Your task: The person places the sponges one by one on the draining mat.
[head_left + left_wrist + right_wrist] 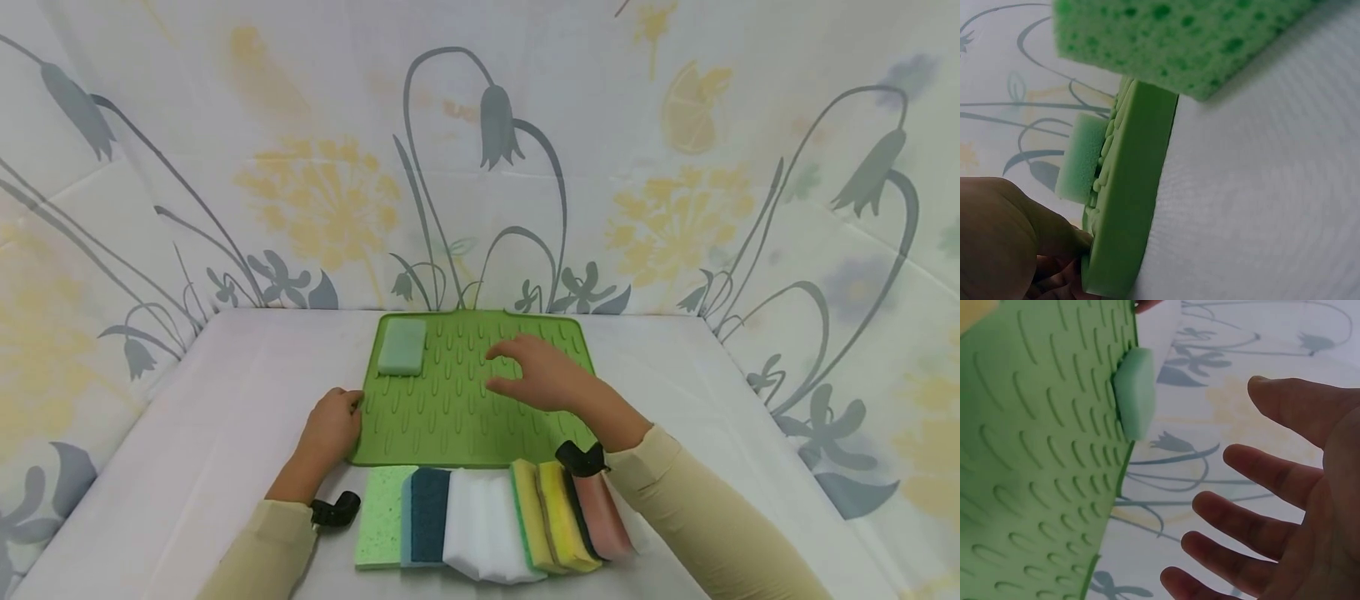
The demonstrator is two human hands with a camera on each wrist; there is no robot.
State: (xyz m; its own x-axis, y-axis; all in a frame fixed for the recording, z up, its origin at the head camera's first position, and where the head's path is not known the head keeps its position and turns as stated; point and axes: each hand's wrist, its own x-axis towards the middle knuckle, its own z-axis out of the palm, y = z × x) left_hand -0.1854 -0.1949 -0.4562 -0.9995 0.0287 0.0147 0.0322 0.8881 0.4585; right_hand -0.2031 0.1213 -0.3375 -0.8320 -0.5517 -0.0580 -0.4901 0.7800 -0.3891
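Observation:
A green ridged mat (450,425) lies on the table, a pale green sponge (402,347) flat on its far left corner. At the mat's left edge, my left hand (335,423) holds on; in the left wrist view its thumb (1063,234) touches the rim with the other fingers curled beside it, partly hidden. My right hand (542,372) hovers above the right half of the mat, holding nothing. Its fingers and thumb are spread apart, as the right wrist view shows, well away from the pale green sponge (1136,394).
Along the mat's near side stands a row: a speckled green sponge (386,517), a dark blue scouring sponge (430,517), white sponges (487,525), yellow sponges (566,517) and a pink sponge (603,517). Flower-patterned cloth (480,208) hangs behind and at both sides.

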